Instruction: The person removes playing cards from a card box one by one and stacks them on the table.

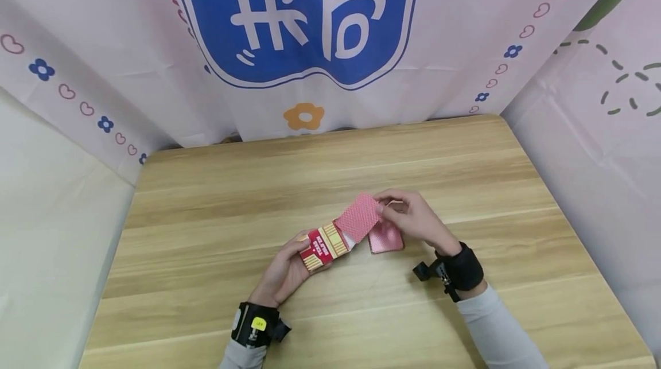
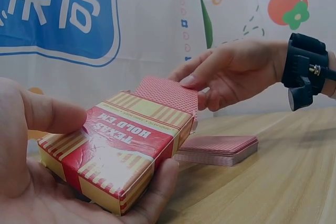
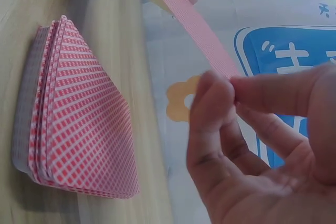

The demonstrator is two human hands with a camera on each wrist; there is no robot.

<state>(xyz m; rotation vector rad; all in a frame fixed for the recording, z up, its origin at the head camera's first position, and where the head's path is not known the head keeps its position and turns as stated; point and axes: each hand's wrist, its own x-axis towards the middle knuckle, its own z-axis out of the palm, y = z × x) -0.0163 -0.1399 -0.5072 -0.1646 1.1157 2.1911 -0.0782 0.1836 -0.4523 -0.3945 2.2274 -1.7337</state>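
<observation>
My left hand grips a red and yellow card box lettered "Texas Hold'em", tilted with its mouth toward the right. Out of that mouth sticks a red-patterned playing card, and its lower end is hidden inside the box. Thumb and fingertips of my right hand pinch the card's outer end. Whether it is one card or a few together, I cannot tell. A stack of playing cards lies face down on the table beneath my right hand, its edges slightly uneven.
The wooden table reaches back to a printed curtain behind it. Pale cloth hangs along the left side, and more stands at the right. Each wrist wears a black strap, such as the right strap, with a small camera mount.
</observation>
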